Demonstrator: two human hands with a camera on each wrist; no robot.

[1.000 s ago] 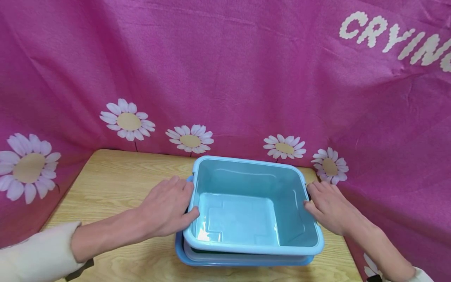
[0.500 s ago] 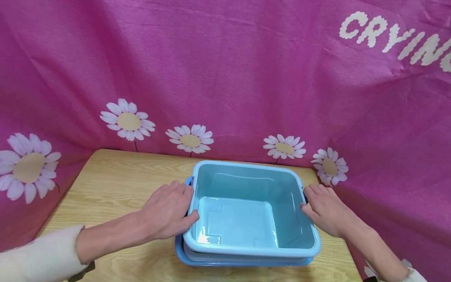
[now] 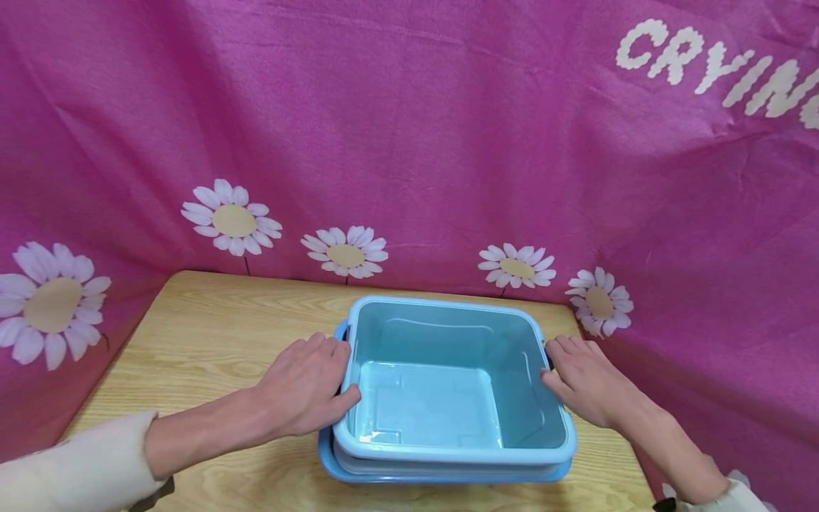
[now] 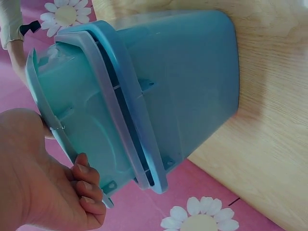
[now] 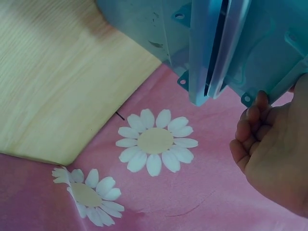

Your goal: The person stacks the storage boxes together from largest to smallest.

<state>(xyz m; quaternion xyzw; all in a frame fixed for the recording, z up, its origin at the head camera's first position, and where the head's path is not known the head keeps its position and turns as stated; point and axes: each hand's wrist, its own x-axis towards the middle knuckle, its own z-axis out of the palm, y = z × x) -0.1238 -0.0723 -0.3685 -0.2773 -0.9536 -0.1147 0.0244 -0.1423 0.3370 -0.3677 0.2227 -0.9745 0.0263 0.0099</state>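
Note:
A light-blue plastic bin is partly nested in a stack, its rim raised above the bins below. My left hand grips its left rim, thumb over the inner edge and fingers curled under the lip. Across from it, my right hand holds the right rim the same way. In the left wrist view, the pale rim of a middle bin sits just above the darker blue bottom bin, which stands on the table. Most of the middle bin is hidden inside the bottom one.
The wooden table extends to the left of the stack. Behind and around it hangs a magenta cloth printed with white daisies and letters. The table's right edge lies close to the stack.
Both hands have lowered the top bin deeper into the stack, and its right side has shifted slightly left. The bottom bin has stayed in place.

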